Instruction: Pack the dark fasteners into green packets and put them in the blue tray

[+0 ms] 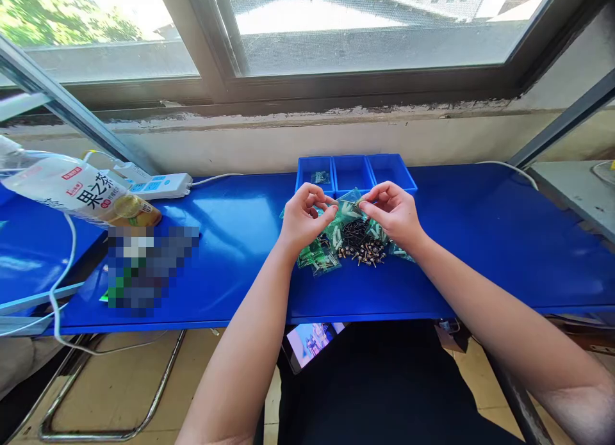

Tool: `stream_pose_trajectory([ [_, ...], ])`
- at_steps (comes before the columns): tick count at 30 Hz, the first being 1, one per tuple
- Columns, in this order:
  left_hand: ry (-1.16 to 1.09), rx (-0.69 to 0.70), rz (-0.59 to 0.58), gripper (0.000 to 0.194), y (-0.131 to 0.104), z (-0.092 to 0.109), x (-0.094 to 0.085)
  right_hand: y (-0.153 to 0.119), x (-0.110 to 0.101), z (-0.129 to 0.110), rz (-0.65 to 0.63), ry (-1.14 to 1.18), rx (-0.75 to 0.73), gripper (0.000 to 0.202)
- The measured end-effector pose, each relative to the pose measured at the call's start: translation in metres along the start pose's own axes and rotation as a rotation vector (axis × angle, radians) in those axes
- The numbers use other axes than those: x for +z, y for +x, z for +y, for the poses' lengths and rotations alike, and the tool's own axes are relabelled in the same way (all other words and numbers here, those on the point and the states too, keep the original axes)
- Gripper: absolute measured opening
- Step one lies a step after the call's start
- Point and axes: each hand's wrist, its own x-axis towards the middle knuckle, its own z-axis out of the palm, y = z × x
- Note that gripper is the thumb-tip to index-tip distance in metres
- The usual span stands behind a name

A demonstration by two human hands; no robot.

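Observation:
My left hand (pixel 307 218) is closed, thumb and forefinger pinching the edge of a small green-tinted clear plastic bag (pixel 350 209). Opposite it, my right hand (pixel 394 216) pinches a small thin metal piece against the bag; its exact kind is too small to tell. Beneath both hands lies a heap of dark screws (pixel 355 232), with brass-coloured metal fittings (pixel 369 253) at its front. More small green-tinted bags (pixel 323 259), holding pale plugs and metal pieces, lie around the heap and are partly hidden by my hands.
Behind my hands stand three joined blue bins (pixel 407 176); the left one contains a small bag. On the blue table (pixel 230 253), a drink bottle (pixel 86 189) and a power strip (pixel 166 185) are at left. A lit phone (pixel 312 344) rests below the table edge.

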Motion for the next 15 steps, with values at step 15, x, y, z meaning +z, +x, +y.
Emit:
stream_pose_trajectory([
  [15,0.01,-0.091,-0.142,0.035,-0.0019,0.0058,0.0052,0.0002,-0.0001,0.0,-0.023,0.068,0.035,0.038],
])
